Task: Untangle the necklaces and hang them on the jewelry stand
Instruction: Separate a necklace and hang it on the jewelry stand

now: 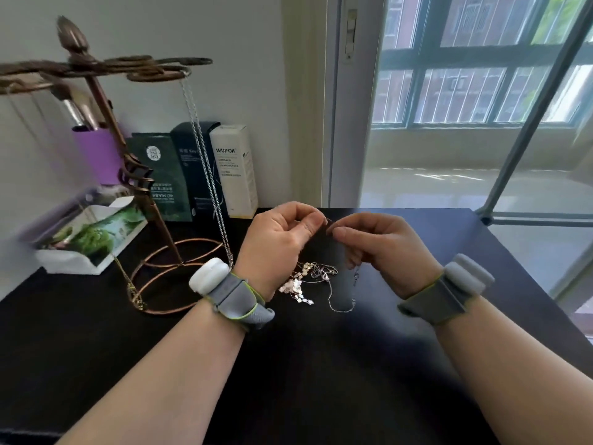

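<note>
My left hand [278, 234] and my right hand [382, 244] are raised side by side above the dark table [321, 364], each pinching a thin silver chain [340, 308] between thumb and fingertip. The chain droops from my fingers to a tangled pile of silver necklaces [305, 281] lying on the table below my hands. A copper jewelry stand [106, 101] rises at the left, with a ring base. One long silver necklace [205, 162] hangs from its right arm. A gold chain [131, 287] hangs low by the stand's base.
Cosmetic boxes [234, 170] stand against the wall behind the stand. A purple cup with brushes [96, 149] and a white box with a green print [93, 236] sit at the left. A window is at the right, beyond the table's edge.
</note>
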Motion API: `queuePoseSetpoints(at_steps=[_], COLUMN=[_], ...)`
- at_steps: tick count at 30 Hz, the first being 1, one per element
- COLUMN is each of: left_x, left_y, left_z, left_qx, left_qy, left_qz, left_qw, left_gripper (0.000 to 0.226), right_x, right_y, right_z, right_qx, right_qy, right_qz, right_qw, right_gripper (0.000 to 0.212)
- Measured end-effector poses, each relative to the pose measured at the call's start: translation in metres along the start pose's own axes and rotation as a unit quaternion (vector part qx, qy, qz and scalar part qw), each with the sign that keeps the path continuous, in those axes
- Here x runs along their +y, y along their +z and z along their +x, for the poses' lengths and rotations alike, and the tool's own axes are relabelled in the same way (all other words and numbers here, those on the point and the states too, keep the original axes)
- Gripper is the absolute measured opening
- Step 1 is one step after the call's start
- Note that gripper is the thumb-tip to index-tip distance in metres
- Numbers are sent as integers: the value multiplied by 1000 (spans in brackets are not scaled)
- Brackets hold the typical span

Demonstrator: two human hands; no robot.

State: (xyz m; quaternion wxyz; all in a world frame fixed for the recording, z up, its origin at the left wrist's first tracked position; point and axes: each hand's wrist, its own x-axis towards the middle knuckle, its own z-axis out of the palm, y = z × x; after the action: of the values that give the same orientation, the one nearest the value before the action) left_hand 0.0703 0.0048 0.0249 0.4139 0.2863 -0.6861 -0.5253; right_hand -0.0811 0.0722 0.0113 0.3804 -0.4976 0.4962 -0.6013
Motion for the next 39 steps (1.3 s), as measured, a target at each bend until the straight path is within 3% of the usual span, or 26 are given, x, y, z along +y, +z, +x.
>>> queuePoseSetpoints(at_steps=[5,9,23,30,39], left_x=[16,35,101,128,168], left_y=[-10,-16,-34,-53,-70], left_z=[-3,-8,-17,-15,-10], left_qx=[6,-6,2,45,109], left_qy=[-2,-15,57,112,241], left_qz=[-15,-41,-14,114,348], left_qw=[1000,999,998,986,899], left_gripper=[15,17,13,6,9], right_x=[-30,-60,-134,-164,-185], right_y=[7,16,47,57,70], right_z=[2,6,26,41,58], right_qx=[1,-13,-56,-52,-36], right_qy=[-5,-9,-44,-59,-50], right_qz=[51,71,71,32,-29], right_qw=[999,997,995,996,998], right_gripper=[32,17,12,11,12])
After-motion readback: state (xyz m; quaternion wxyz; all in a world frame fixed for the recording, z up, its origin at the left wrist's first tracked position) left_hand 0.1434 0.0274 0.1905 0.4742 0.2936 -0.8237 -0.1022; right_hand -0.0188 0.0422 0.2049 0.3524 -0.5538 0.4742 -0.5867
